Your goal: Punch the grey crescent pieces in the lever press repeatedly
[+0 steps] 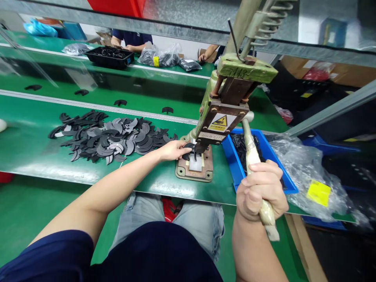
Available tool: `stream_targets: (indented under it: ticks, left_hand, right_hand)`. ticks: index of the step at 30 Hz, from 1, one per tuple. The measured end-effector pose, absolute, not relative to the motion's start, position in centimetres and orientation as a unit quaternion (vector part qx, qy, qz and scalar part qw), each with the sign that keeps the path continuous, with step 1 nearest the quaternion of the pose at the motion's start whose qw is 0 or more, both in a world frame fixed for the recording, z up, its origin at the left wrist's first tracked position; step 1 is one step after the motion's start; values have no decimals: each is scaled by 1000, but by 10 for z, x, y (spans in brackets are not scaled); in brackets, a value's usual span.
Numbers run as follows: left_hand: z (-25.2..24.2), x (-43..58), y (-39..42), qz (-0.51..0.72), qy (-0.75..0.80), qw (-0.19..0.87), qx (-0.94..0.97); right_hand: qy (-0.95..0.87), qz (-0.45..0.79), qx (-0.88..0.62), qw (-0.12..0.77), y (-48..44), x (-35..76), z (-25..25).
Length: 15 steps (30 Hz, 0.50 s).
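A green hand press (225,105) stands on the bench in front of me, a warning label on its ram. My right hand (261,192) is wrapped round its tape-covered lever (251,150). At the press base (194,174), my left hand (174,150) pinches a curved black plastic part (188,150) under the ram. The ram's lower end partly hides that part. Left of the press lies a loose pile of curved black and grey parts (113,135).
Right of the press sit a blue bin (235,168) of black parts and a clear plastic bag (308,172). Several black parts lie spaced along the green strip (141,100) behind. Across the bench, co-workers' arms show near a black tray (110,62). A metal shelf edge (176,33) crosses above.
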<state>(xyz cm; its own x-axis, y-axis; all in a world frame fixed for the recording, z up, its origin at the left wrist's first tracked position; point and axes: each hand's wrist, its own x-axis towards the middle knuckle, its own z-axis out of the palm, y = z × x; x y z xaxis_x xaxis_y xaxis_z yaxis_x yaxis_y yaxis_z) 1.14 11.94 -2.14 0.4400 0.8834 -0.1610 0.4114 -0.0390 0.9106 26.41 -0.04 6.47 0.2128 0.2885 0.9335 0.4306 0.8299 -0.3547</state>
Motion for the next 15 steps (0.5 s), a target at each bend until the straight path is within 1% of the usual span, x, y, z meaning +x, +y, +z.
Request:
stream_targets:
  ticks: [3, 9, 15]
  left_hand:
    - [-19, 13, 119, 225, 488, 514, 669]
    - [-10, 20, 120, 188, 537, 577, 586]
    - [-1, 24, 127, 149, 556, 582, 574]
  right_hand:
    - [-626, -47, -280, 726, 0, 264, 64]
    - [-613, -51, -265, 743, 5, 261, 62]
    - [-625, -41, -282, 727, 0, 263, 64]
